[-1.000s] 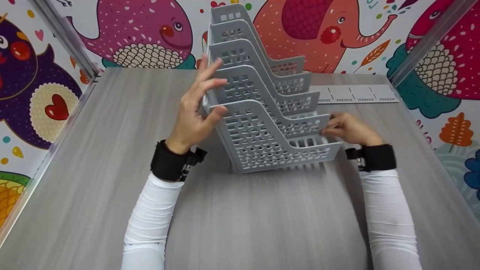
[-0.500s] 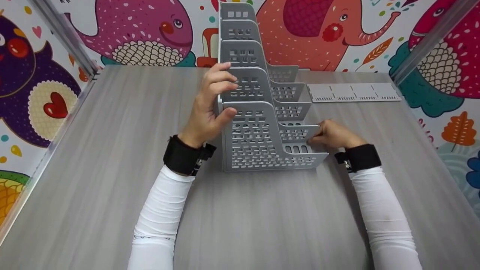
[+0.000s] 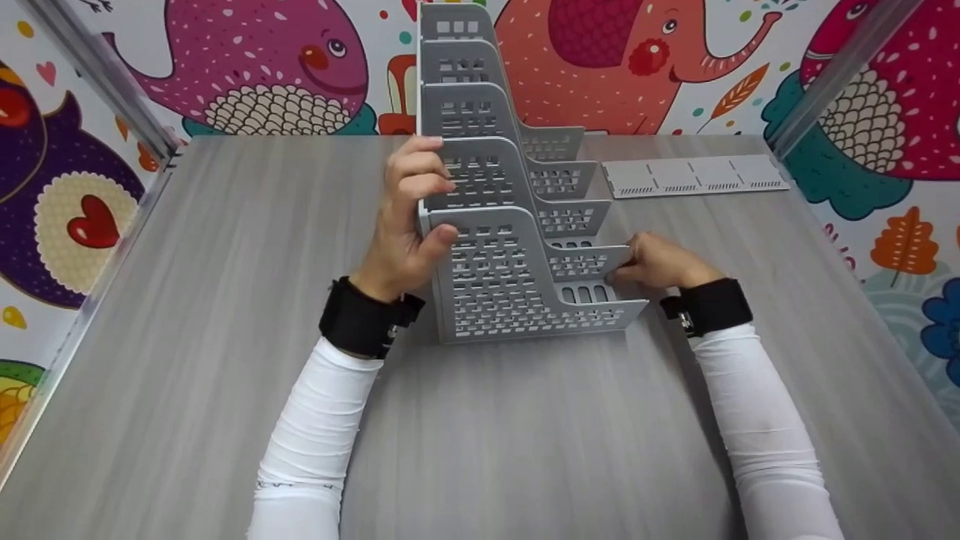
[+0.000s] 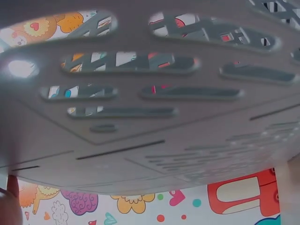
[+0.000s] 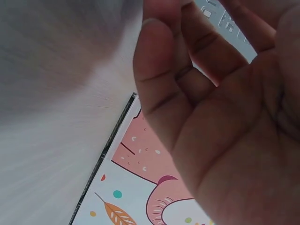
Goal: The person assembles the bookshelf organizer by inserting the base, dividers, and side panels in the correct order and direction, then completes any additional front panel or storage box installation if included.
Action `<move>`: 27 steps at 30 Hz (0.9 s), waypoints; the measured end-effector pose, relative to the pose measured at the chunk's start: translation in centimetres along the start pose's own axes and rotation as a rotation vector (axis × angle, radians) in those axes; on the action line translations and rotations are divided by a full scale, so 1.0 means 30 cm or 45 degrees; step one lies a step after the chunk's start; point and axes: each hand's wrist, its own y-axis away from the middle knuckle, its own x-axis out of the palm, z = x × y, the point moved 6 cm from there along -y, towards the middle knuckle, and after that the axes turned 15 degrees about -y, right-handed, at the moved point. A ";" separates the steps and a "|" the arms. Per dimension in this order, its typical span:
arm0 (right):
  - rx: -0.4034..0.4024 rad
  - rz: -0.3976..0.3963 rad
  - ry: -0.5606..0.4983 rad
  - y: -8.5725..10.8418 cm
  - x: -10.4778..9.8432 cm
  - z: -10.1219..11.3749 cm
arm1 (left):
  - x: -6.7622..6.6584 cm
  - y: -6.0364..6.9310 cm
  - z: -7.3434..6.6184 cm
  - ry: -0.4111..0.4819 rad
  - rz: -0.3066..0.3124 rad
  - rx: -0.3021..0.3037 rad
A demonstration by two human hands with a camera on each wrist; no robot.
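A grey plastic desktop file organizer (image 3: 491, 274) stands upright on the table, its perforated dividers stepping down toward the right. My left hand (image 3: 401, 225) grips its tall left side, with the thumb at the nearest divider and the fingers round the edge farther back. My right hand (image 3: 664, 262) pinches the low right end of the second-nearest divider; its fingertips are partly hidden there. In the left wrist view the organizer's slotted panel (image 4: 126, 84) fills most of the picture. The right wrist view has my curled right hand (image 5: 220, 112) close up, with what it holds hardly visible.
A flat light-grey slotted panel (image 3: 697, 177) lies on the table at the back right. The grey wood-grain table (image 3: 525, 442) runs back to walls with cartoon animals (image 3: 285, 67). Metal posts (image 3: 847, 75) stand at the back corners.
The organizer has turned so its dividers run more squarely left to right, and its near right end has moved left. Both hands have kept their hold and moved with it.
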 end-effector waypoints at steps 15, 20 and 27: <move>0.087 0.042 -0.009 -0.002 -0.013 -0.017 | 0.027 -0.130 0.270 -0.017 0.380 -0.372; 0.079 0.045 -0.004 0.000 -0.008 -0.012 | 0.056 -0.140 0.337 -0.054 0.442 -0.461; 0.080 0.049 -0.012 0.000 -0.009 -0.010 | 0.084 -0.120 0.355 0.020 0.273 -0.440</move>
